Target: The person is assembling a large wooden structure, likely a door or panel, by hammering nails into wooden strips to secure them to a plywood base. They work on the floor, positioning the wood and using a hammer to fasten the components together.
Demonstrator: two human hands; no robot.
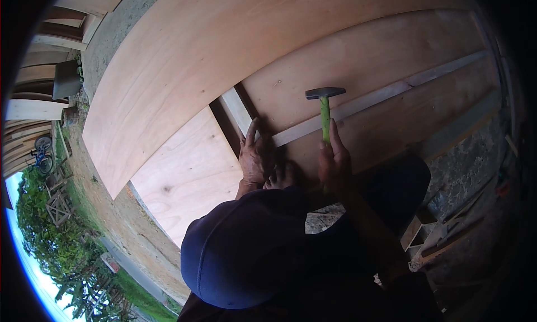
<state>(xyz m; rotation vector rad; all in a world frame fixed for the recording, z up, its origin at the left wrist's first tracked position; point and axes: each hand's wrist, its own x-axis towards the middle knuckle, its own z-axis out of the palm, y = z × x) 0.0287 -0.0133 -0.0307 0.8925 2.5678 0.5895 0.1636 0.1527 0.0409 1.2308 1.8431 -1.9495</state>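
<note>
In my right hand (335, 164) is a hammer (325, 118) with a green handle and a dark metal head, held upright above a plywood panel. The index finger points up along the handle. My left hand (256, 159) is at the near end of a short pale wooden strip (237, 110), with finger and thumb on either side of it; its other fingers are curled and partly in shadow. A longer wooden strip (386, 95) runs from beside this hand toward the far right. No nail can be made out. Toes of a bare foot (281, 178) show beside the left hand.
A large curved plywood sheet (184, 70) spans the far side. A lighter plywood piece (187, 176) lies left of my hand. Dark blue rounded cloth (235, 255) covers the lower middle. Wood offcuts (417, 232) lie at lower right. A blue bicycle (42, 154) stands far left.
</note>
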